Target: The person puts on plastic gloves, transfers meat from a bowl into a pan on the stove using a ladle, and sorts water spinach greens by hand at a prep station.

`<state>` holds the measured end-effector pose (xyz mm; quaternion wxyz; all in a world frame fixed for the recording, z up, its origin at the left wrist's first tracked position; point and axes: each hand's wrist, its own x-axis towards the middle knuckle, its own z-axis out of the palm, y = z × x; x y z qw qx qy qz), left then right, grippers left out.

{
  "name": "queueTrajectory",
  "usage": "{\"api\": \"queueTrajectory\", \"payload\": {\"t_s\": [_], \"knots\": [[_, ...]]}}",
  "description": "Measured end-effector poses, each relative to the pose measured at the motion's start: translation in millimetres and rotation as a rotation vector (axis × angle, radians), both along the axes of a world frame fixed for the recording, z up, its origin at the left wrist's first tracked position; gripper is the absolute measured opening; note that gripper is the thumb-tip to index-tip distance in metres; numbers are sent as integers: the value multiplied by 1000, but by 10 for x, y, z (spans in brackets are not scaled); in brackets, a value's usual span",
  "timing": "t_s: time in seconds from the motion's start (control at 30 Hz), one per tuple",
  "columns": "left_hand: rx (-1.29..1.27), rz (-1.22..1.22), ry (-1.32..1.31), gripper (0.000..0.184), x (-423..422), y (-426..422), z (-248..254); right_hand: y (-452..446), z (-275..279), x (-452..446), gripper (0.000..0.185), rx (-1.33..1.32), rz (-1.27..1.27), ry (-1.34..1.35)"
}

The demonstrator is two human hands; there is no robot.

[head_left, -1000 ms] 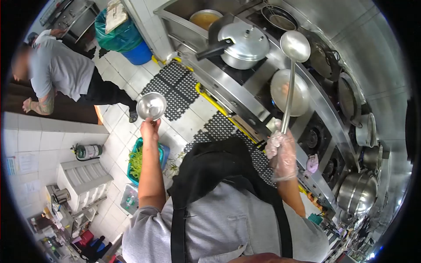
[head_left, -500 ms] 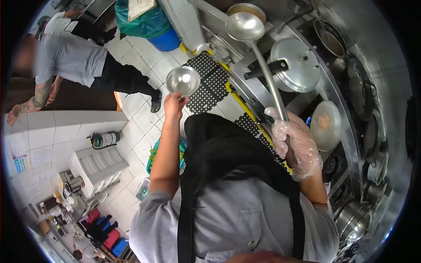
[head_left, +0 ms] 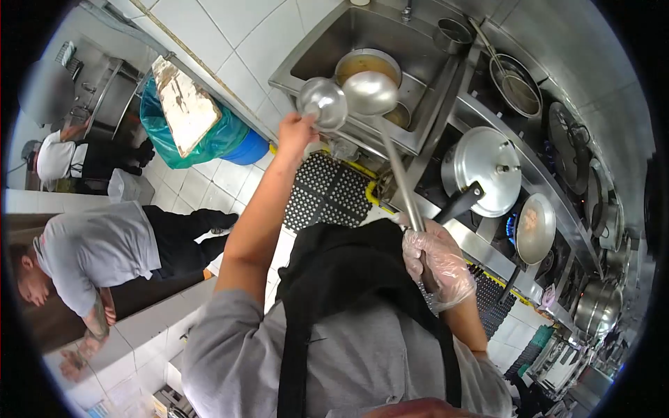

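My bare left hand (head_left: 297, 134) grips a small metal bowl (head_left: 323, 104) by its rim, near the front edge of the sink (head_left: 317, 52). In a clear plastic glove, my right hand (head_left: 437, 261) is wrapped round the handle of a large ladle (head_left: 371, 93). The ladle's head is beside the bowl, over the sink's near part. Behind it in the sink sits a round pot (head_left: 368, 61) with brownish liquid. What the bowl contains, if anything, is hard to make out.
Right of the sink, a pressure cooker (head_left: 481, 171) and a pan (head_left: 535, 230) over a blue flame stand on the stove. A lined blue bin (head_left: 247, 148) bears a worn board (head_left: 182, 104). Two people are at the left, one leaning at a counter.
The view has turned toward the sink. The bowl and the ladle's head have come close together there. The nearer person at the left now leans over the counter.
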<state>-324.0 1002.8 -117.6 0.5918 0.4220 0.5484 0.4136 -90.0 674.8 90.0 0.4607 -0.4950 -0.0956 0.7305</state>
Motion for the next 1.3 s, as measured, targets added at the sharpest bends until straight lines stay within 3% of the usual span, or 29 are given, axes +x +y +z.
{"api": "queueTrajectory", "payload": {"t_s": [0.13, 0.2, 0.23, 0.27, 0.33, 0.43, 0.47, 0.53, 0.57, 0.6, 0.67, 0.7, 0.73, 0.77, 0.8, 0.87, 1.0, 1.17, 1.3], "knots": [[59, -119, 23, 19, 322, 988, -151, 473, -442, -251, 40, 67, -197, -284], [506, -232, 427, 29, 549, 1635, -566, 692, -867, -161, 41, 141, -18, -934], [577, -286, 583, 30, 675, 1705, -378, 724, -1428, -73, 43, 432, -99, -1489], [680, -312, 649, 28, 773, 1785, -363, 900, -863, -112, 49, 2, 74, -1296], [816, -365, 764, 24, 915, 2013, -507, 1033, -1145, -26, 54, -144, 176, -1512], [918, -536, 848, 22, 1204, 2270, -637, 1084, -1119, -34, 55, -52, 47, -1614], [910, -712, 838, 23, 1275, 2304, -581, 1118, -1077, -78, 53, -50, 15, -1648], [928, -837, 1035, 29, 1432, 2621, -1042, 1136, -1231, -265, 49, -71, -151, -1769], [882, -908, 990, 31, 1533, 2557, -981, 1172, -1186, -316, 48, -86, -241, -1766], [889, -1003, 1008, 30, 1596, 2760, -1258, 1157, -1233, -333, 46, -53, -257, -1737], [604, -1118, 1031, 34, 1675, 3283, -2160, 1222, -1254, -429, 43, -163, -385, -1635], [542, -1254, 1084, 39, 1729, 3185, -2014, 1259, -1203, -478, 41, -258, -399, -1561], [382, -1264, 1040, 41, 1766, 3235, -2207, 1306, -1076, -554, 38, -343, -416, -1474], [534, -1354, 1109, 40, 1830, 3334, -2485, 1353, -900, -659, 34, -369, -450, -1462], [368, -1432, 1180, 39, 1968, 3409, -2655, 1424, -849, -814, 34, -428, -504, -1445], [425, -1414, 938, 40, 1972, 3328, -2902, 1533, -807, -1136, 32, -481, -554, -1380], [305, -1573, 897, 39, 2090, 3341, -3194, 1766, -779, -1851, 30, -666, -772, -1163], [304, -1718, 863, 39, 2138, 3122, -3040, 2169, -648, -2460, 23, -764, -1155, -1039], [434, -1769, 761, 38, 2403, 2822, -2409, 2253, -782, -2748, 19, -741, -1517, -843]]}}
